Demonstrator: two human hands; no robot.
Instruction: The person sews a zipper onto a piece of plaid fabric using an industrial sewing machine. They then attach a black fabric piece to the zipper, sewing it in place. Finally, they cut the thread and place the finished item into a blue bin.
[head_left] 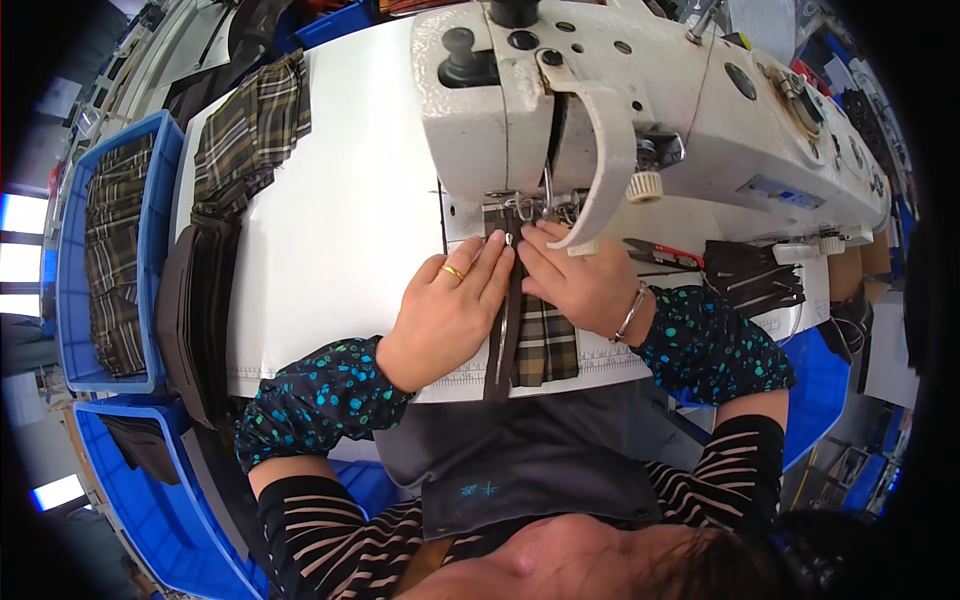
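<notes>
A dark brown zipper (501,350) with metal teeth lies lengthwise under the needle area of a white sewing machine (465,135), its tail hanging at the table's front edge. Beneath and to its right is a brown plaid fabric piece (548,345). My left hand (443,318) lies flat, its outstretched fingertips resting on the zipper's left side, close to the metal slider (509,240). On the other side, my right hand (585,282) rests with fingers extended over the plaid cloth, just in front of the presser foot (524,207). The right fingertips are partly hidden by the machine's curved white guard (607,150).
Plaid pieces (255,125) and a stack of dark brown pieces (190,310) lie at the table's left. Blue bins (160,240) stand beside it. Red-handled snips (672,255) and a bundle of dark zippers (745,275) lie right of my right hand.
</notes>
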